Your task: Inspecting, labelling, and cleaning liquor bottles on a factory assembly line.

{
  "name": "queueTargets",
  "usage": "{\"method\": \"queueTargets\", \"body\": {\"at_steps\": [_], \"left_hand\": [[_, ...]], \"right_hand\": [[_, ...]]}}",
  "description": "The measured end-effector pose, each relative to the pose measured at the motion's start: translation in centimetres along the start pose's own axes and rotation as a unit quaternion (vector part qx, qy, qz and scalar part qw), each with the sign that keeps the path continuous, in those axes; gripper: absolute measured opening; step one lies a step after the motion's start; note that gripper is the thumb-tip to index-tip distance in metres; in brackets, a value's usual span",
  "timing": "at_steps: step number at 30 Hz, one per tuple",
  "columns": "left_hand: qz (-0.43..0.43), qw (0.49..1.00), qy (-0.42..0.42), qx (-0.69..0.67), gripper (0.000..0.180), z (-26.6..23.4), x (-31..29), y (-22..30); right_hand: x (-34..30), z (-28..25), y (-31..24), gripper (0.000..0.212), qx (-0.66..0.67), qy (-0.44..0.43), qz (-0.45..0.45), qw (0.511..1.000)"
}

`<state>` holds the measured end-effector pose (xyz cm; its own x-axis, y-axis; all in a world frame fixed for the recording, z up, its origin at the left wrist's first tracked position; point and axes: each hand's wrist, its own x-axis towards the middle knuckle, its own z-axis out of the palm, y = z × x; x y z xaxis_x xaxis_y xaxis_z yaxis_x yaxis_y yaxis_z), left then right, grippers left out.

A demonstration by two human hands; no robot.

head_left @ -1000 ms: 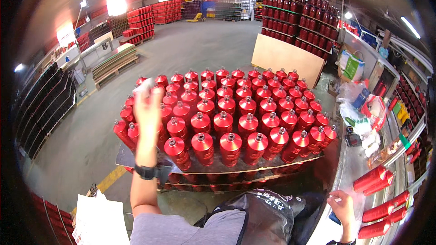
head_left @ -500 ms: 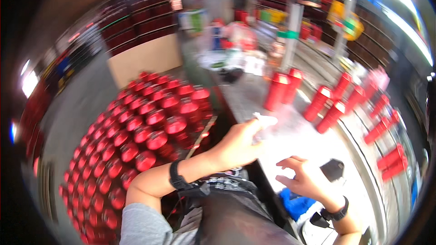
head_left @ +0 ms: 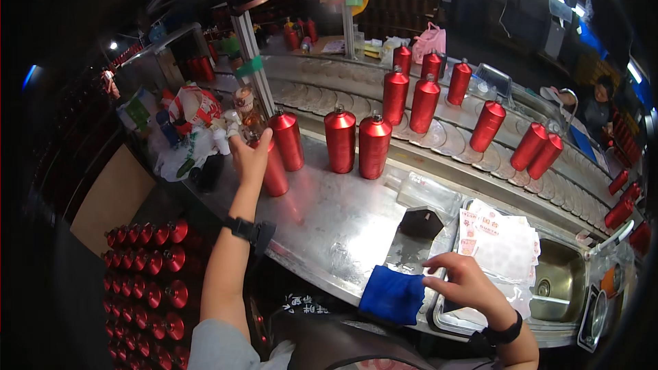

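Note:
My left hand [head_left: 249, 163] reaches over the bench to a red metal bottle [head_left: 276, 177]. Its thumb and fingers are apart beside the bottle's top, which the hand partly hides. Just beyond the fingertips is a small crumpled white thing [head_left: 234, 122]; I cannot tell whether they touch it. Several more red bottles [head_left: 340, 140] stand upright close by on the metal worktop [head_left: 312, 229]. At the near edge my right hand [head_left: 473, 286] hovers with curved, parted fingers, holding nothing visible. Its fingertips are beside a folded blue cloth [head_left: 393, 296]; contact is unclear.
Printed white sheets [head_left: 497, 243] lie beside a sink [head_left: 558, 277]. A black angular piece [head_left: 419, 223] lies near the cloth. Beyond runs a slatted conveyor [head_left: 504, 164] carrying red bottles. Packed red bottles [head_left: 154, 260] stand at lower left. Another person [head_left: 602, 104] is at far right.
The view has swung to the right. My left hand has moved outward to the red bottles, and the white thing seen at its fingers is no longer plainly held. My right hand stays near the blue cloth.

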<state>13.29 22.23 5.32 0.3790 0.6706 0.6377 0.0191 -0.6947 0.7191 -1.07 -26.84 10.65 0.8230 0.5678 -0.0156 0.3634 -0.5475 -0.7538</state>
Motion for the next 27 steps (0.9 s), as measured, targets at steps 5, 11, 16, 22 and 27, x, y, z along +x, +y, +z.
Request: {"method": "queueTargets", "body": {"at_steps": [5,11,16,22,27], "left_hand": [[-0.038,0.995,-0.092,-0.017,0.055,1.3,2.6,-4.3],[-0.178,0.934,-0.132,-0.279,0.022,-0.3,0.5,0.8],[0.021,0.995,-0.02,-0.097,0.038,0.8,-2.0,-2.0],[-0.078,0.99,0.004,-0.119,0.051,-4.1,-7.0,-0.3],[-0.049,0.976,-0.058,-0.205,0.043,-8.7,-8.5,4.6]], "right_hand": [[0.8,0.4,1.4,0.032,0.056,0.027,0.115,0.991],[2.9,1.4,6.0,0.052,0.041,-0.041,0.083,0.995],[7.8,2.5,4.5,0.04,0.107,-0.083,0.036,0.99],[12.8,3.6,1.1,0.027,0.12,-0.187,-0.025,0.975],[14.3,5.1,2.4,0.03,0.094,-0.231,-0.061,0.966]]}}
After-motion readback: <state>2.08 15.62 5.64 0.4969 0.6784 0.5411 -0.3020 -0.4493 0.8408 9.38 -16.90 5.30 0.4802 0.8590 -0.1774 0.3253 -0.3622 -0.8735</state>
